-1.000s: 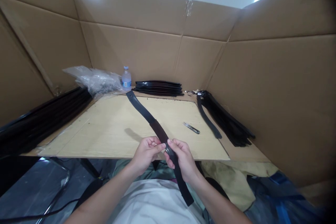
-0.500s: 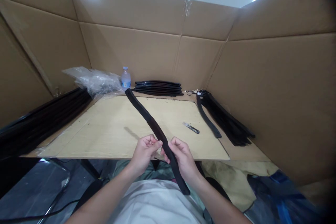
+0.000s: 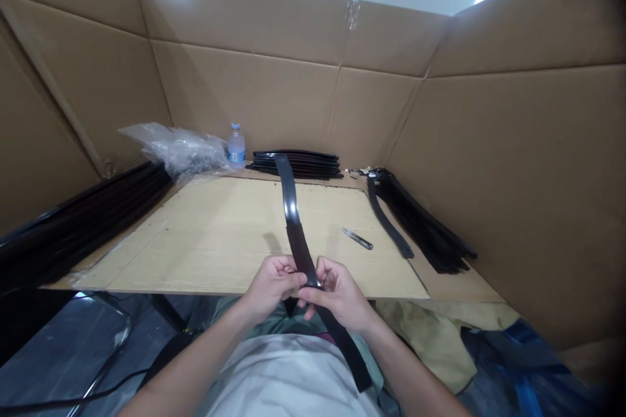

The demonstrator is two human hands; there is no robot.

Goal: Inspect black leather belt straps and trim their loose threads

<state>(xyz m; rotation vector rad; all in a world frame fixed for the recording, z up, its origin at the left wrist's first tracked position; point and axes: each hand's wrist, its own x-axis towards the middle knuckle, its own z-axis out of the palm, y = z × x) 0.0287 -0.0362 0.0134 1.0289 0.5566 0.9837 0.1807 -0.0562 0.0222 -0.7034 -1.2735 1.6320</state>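
A long, curved black strip runs from above the board down toward my lap, and a duller dark band wraps its middle. My left hand pinches the strip from the left at the lower end of that band. Close beside it, my right hand grips from the right, its thumb lying across the strip's face. The fingers behind the strip are partly hidden. On the board to the right lie small thread snips, touched by neither hand.
Black strips are stacked along the left, at the back and on the right. One single strip lies beside the right pile. Clear plastic bags and a water bottle stand at the back left. Cardboard walls enclose the table.
The strip has turned: its far end swung right and its glossy face now shows. My right thumb has moved onto the strip's face, while my left hand stays about where it was.
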